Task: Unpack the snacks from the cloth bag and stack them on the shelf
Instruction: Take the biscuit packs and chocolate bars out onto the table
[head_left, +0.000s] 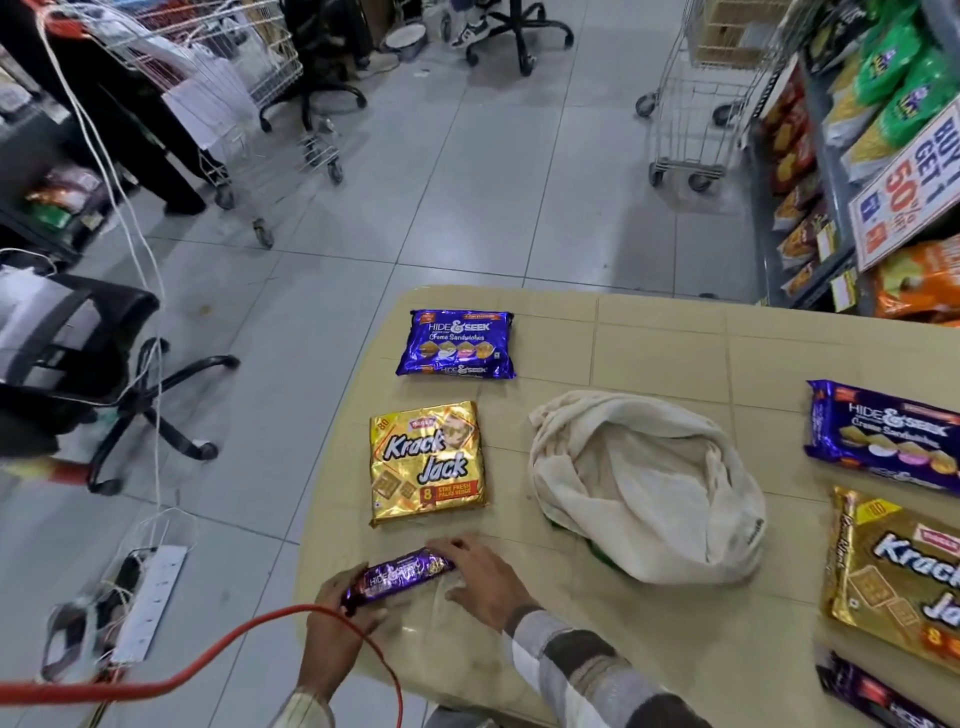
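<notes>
A slim purple Hide & Seek roll (400, 576) lies at the table's near left edge, held at both ends. My left hand (335, 618) grips its near end and my right hand (480, 582) rests on its far end. The cream cloth bag (649, 488) slumps open in the middle of the beige table (675, 338). Left of the bag lie a gold Krack Jack pack (427, 462) and a purple Hide & Seek sandwich pack (456, 344). At the right edge lie another Hide & Seek pack (883, 434), another Krack Jack pack (893, 577) and a purple roll (878, 696).
A shelf (841, 171) of snack bags with a promo sign stands at the far right. Trolleys (691, 104) and office chairs (130, 374) stand on the tiled floor. A red cable (208, 670) crosses my left wrist; a power strip (150, 597) lies on the floor.
</notes>
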